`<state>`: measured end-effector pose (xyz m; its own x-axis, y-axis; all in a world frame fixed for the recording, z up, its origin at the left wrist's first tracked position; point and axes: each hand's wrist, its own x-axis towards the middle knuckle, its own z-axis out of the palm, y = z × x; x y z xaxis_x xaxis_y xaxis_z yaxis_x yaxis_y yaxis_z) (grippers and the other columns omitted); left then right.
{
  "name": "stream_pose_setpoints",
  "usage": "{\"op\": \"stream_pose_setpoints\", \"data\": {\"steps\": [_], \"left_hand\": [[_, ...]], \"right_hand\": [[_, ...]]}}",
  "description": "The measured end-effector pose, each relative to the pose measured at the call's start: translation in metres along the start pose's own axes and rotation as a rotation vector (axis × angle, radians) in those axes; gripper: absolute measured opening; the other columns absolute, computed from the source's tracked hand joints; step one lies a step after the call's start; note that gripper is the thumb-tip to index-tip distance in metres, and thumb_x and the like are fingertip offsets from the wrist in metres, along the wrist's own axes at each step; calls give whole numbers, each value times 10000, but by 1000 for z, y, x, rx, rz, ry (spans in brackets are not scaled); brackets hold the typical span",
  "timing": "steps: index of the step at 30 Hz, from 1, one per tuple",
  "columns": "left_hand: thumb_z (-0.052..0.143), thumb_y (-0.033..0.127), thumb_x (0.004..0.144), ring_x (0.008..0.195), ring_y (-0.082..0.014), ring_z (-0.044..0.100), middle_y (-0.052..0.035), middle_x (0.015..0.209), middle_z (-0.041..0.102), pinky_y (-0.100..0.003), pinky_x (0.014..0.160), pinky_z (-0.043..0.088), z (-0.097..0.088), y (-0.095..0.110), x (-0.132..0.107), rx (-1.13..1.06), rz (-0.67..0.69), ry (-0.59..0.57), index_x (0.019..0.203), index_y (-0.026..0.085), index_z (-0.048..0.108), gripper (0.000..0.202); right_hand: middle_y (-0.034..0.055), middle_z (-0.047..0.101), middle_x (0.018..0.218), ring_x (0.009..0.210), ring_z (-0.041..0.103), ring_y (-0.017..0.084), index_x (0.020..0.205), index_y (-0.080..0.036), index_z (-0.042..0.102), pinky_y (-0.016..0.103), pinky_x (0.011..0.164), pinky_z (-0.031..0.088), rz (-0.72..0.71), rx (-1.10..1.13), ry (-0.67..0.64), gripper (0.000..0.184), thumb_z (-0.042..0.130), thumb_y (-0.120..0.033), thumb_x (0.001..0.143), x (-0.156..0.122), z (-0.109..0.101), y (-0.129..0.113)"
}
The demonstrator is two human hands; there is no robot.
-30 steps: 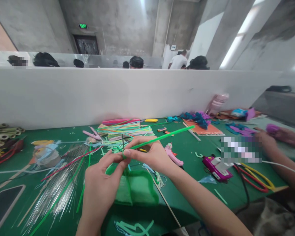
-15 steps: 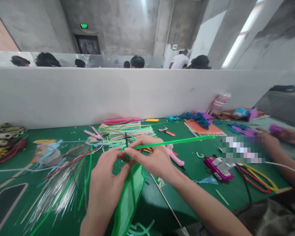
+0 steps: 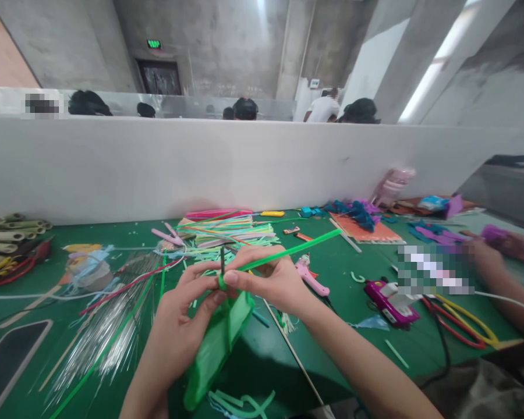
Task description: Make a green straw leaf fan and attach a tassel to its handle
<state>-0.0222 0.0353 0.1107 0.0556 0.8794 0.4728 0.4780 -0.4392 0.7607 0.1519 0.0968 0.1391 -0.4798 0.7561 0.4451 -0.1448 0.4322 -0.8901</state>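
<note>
My left hand (image 3: 181, 326) pinches the top of a green mesh leaf shape (image 3: 213, 349) framed in green pipe cleaner, where a thin dark wire stem (image 3: 222, 260) sticks up. My right hand (image 3: 271, 279) pinches a long green pipe cleaner (image 3: 297, 250) right at that joint. The pipe cleaner's free end points up and to the right. The leaf shape hangs down tilted between my wrists. Both hands meet above the green table (image 3: 332, 343).
A pile of coloured strips (image 3: 227, 230) lies behind my hands, silver wires (image 3: 100, 326) to the left, a pink glue gun (image 3: 310, 274) and a purple one (image 3: 390, 299) to the right. A phone (image 3: 9, 364) lies at the left edge. Another person's arms (image 3: 502, 273) work at the right.
The green pipe cleaner's free end swung down and then back up as my right hand turned it round the joint. The mesh leaf tipped from lying flat to hanging tilted.
</note>
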Motion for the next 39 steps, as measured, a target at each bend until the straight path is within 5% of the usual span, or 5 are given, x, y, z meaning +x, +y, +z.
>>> {"op": "stream_pose_setpoints", "data": {"steps": [14, 22, 28, 32, 39], "left_hand": [[630, 252, 905, 1049, -341, 666, -99, 849, 751, -578, 1027, 445, 29, 26, -6, 699, 145, 472, 849, 172, 685, 112], [596, 205, 927, 1074, -281, 666, -117, 1001, 732, -446, 939, 526, 29, 24, -2, 560, 131, 529, 966, 174, 728, 141], [621, 312, 930, 1066, -214, 684, -58, 1130, 702, -321, 849, 559, 15, 5, 1, 189, 20, 269, 925, 246, 749, 144], [584, 335, 954, 1067, -241, 690, -76, 1111, 731, -386, 892, 553, 18, -1, 3, 201, 0, 201, 942, 235, 737, 183], [649, 243, 897, 1012, -329, 689, -108, 881, 767, -649, 1098, 354, 36, 16, -4, 734, 219, 485, 947, 160, 685, 103]], "right_hand": [[11, 747, 734, 722, 667, 171, 771, -221, 743, 332, 711, 514, -278, -418, 283, 104, 712, -181, 861, -7, 15, -10], [12, 743, 762, 727, 657, 166, 805, -249, 792, 305, 639, 498, -76, -205, 190, 79, 775, -323, 828, 0, 8, -8], [12, 744, 787, 731, 666, 163, 797, -241, 784, 295, 601, 483, 53, -24, 119, 189, 803, -428, 780, 6, 1, 4], [11, 740, 767, 745, 647, 164, 762, -235, 763, 288, 588, 455, -37, -244, 196, 85, 755, -290, 826, 6, 4, 5], [0, 707, 702, 735, 614, 177, 713, -228, 704, 344, 722, 478, -226, -518, 326, 168, 691, -196, 878, -2, 12, -8]]}}
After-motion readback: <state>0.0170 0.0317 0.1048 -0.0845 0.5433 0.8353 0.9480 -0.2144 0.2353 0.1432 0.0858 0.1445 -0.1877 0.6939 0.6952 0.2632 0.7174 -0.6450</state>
